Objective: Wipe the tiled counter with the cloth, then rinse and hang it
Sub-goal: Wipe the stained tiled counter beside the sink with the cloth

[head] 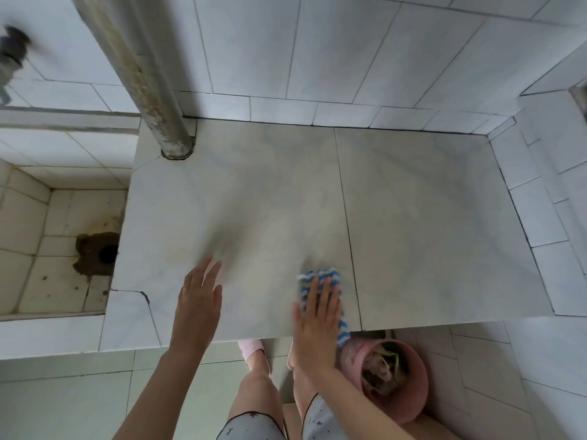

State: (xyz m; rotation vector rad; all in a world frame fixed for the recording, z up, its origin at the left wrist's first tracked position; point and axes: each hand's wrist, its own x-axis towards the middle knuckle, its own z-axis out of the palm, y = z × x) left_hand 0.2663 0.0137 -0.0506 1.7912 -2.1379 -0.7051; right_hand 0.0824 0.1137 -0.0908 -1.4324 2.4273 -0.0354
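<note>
Head view, lower centre: I see the right hand point(317, 325) flat, fingers straight, pressing the striped cloth point(319, 276), which pokes out beyond its fingertips. The left hand point(198, 301) is spread open alongside, over the tiled counter point(428, 217).

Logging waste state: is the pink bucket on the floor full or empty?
Not empty: crumpled scraps lie inside the bucket; how deep they go, cannot tell.

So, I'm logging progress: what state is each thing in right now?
Cloth: flat on the counter, near its front edge.
Right hand: open, pressing the cloth.
Left hand: open, holding nothing.
Bucket: upright, holding scraps.
Sink: drain unplugged, stained.
</note>
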